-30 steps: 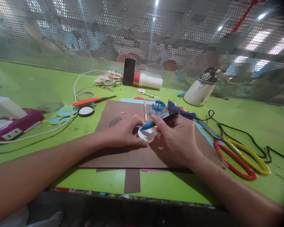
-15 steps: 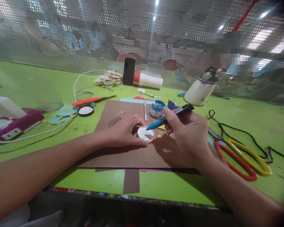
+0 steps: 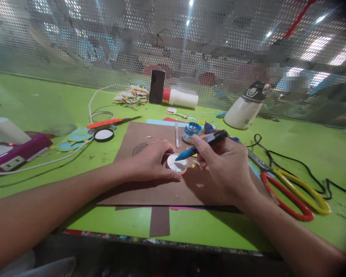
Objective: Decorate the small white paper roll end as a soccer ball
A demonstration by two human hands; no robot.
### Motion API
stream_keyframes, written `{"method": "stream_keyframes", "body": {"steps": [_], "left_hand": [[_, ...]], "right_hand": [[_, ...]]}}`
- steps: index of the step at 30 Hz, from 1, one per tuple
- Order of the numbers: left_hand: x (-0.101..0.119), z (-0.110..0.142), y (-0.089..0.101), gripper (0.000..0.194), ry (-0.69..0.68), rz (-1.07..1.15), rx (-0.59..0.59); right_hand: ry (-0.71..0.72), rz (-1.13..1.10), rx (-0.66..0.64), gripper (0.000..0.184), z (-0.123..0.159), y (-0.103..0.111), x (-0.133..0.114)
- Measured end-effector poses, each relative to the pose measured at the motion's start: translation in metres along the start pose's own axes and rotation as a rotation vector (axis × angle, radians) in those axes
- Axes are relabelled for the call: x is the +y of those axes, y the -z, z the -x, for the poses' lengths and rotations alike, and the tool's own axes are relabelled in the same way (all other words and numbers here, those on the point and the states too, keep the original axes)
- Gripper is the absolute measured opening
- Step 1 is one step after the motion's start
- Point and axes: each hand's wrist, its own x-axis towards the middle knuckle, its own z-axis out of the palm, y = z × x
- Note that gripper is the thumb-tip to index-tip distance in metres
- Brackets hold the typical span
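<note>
My left hand (image 3: 157, 161) is closed around the left edge of a small round white disc (image 3: 178, 166) with dark lines on its face and a reddish lower rim. The disc rests over a brown sheet (image 3: 158, 192). A blue marker (image 3: 203, 145) with a black rear end is gripped in my right hand (image 3: 225, 163), its tip at the disc's face. Whether the tip touches the surface, I cannot tell. Just behind the disc stand a jar with blue contents (image 3: 191, 133) and a thin whitish stick (image 3: 177, 135).
Scissors (image 3: 291, 192) with red and yellow handles lie right, beside a black cord (image 3: 300, 163). At left are a purple power strip (image 3: 25, 152), an orange-handled tool (image 3: 105, 122) and a black-rimmed disc (image 3: 103, 134). Behind stand a phone (image 3: 157, 87) and a white bottle (image 3: 242, 111).
My right hand has moved slightly left with the marker, bringing its tip farther left over the disc. My left hand keeps its hold on the disc.
</note>
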Motion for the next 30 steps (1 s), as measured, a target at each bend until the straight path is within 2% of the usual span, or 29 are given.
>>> {"method": "stream_keyframes", "body": {"steps": [6,15,24,30], "left_hand": [[-0.0001,0.0031,0.0018,0.063,0.059,0.023,-0.03],[-0.0033,0.0019,0.0069,0.052,0.041,-0.012,-0.032],[-0.0007,0.0033,0.0069,0.058,0.075,-0.018,-0.029],[0.0008,0.0027,0.0079,0.048,-0.021,-0.027,-0.047]], "right_hand": [[-0.003,0.02,-0.005,0.029,0.0001,0.0011,-0.0001],[0.026,0.033,0.001,0.028,-0.0009,0.0017,-0.0008],[0.026,0.004,-0.019,0.023,-0.0011,0.001,0.0014],[0.009,0.008,-0.061,0.021,-0.0003,-0.0005,0.0014]]}}
